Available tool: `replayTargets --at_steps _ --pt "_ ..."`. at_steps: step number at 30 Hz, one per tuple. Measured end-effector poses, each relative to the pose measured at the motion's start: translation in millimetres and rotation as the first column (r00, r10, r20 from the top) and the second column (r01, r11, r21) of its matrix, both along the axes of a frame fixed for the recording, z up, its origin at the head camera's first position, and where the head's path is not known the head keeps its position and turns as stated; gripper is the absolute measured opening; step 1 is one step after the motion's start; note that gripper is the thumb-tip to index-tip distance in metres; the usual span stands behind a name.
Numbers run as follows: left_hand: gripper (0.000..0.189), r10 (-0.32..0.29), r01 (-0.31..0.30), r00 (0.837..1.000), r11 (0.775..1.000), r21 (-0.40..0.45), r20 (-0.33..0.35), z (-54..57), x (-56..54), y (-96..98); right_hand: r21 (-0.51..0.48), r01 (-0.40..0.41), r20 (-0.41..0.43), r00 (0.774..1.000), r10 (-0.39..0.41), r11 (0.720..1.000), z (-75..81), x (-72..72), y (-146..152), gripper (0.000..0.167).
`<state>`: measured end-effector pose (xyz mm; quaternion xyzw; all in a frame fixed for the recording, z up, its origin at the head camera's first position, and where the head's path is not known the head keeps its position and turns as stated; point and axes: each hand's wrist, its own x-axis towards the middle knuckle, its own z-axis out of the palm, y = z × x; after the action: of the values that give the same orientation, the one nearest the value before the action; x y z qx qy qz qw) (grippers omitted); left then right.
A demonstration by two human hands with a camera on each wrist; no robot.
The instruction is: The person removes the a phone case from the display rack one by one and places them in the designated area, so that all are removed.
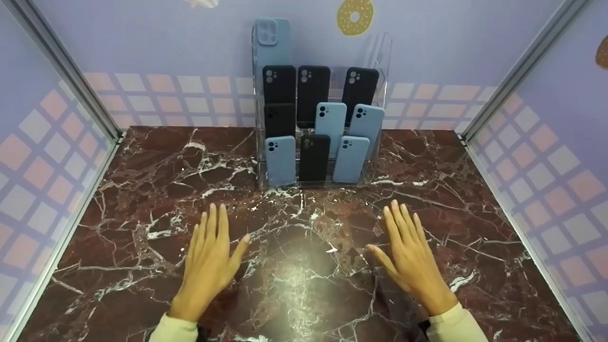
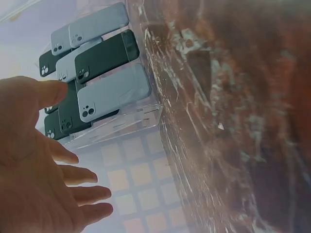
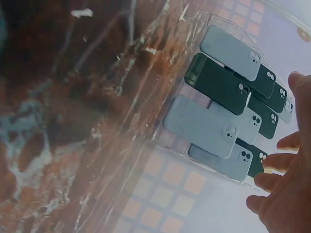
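My left hand (image 1: 209,261) is at the left of the table with its fingers straight and thumb spread, holding nothing. On the other side my right hand (image 1: 411,261) has the same flat pose and is also without anything in it. Beyond both hands stands a clear tiered rack (image 1: 259,161) of phone cases. Its front row has a blue phone case (image 1: 281,161), a black phone case (image 1: 314,159) and another blue phone case (image 1: 351,160). Higher rows carry more black and blue cases, partly overlapped by those in front. A larger blue case (image 1: 279,47) leans at the top left.
The dark red marbled table (image 1: 142,228) has pale veins and a glare spot near its front. Purple wall panels with checkered bands enclose it at the back (image 1: 190,57), left (image 1: 47,156) and right (image 1: 555,156), joined by grey metal strips.
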<state>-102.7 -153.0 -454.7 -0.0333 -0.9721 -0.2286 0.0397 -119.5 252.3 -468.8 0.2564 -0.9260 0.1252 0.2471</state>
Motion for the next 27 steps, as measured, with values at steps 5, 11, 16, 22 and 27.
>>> replayTargets --at_steps 5,11,16,22,27 --pt "0.087 0.026 -0.033 0.998 0.994 0.107 0.061 10.3 -17.8 -2.3 -0.015 -0.003 0.004 1.000 0.003 1.000 8.7 -9.2 -2.4 0.081" --pt "0.085 0.038 -0.049 0.997 0.984 0.173 0.068 19.5 -38.2 -4.2 -0.035 -0.022 0.000 1.000 0.022 0.999 19.2 -19.2 -7.0 0.082" --pt "0.082 0.031 -0.052 0.995 0.973 0.227 0.093 24.8 -55.6 -3.0 -0.054 -0.032 -0.022 0.999 0.031 0.998 26.3 -28.7 -10.7 0.083" --pt "0.080 0.010 -0.045 0.994 0.948 0.316 0.112 28.9 -74.0 1.6 -0.072 -0.033 0.017 0.999 0.035 0.997 31.5 -40.7 -15.8 0.085" --pt "0.078 0.025 -0.077 0.988 0.937 0.341 0.153 30.1 -90.2 7.8 -0.085 -0.042 0.028 0.999 0.045 0.995 37.0 -54.0 -20.1 0.085"
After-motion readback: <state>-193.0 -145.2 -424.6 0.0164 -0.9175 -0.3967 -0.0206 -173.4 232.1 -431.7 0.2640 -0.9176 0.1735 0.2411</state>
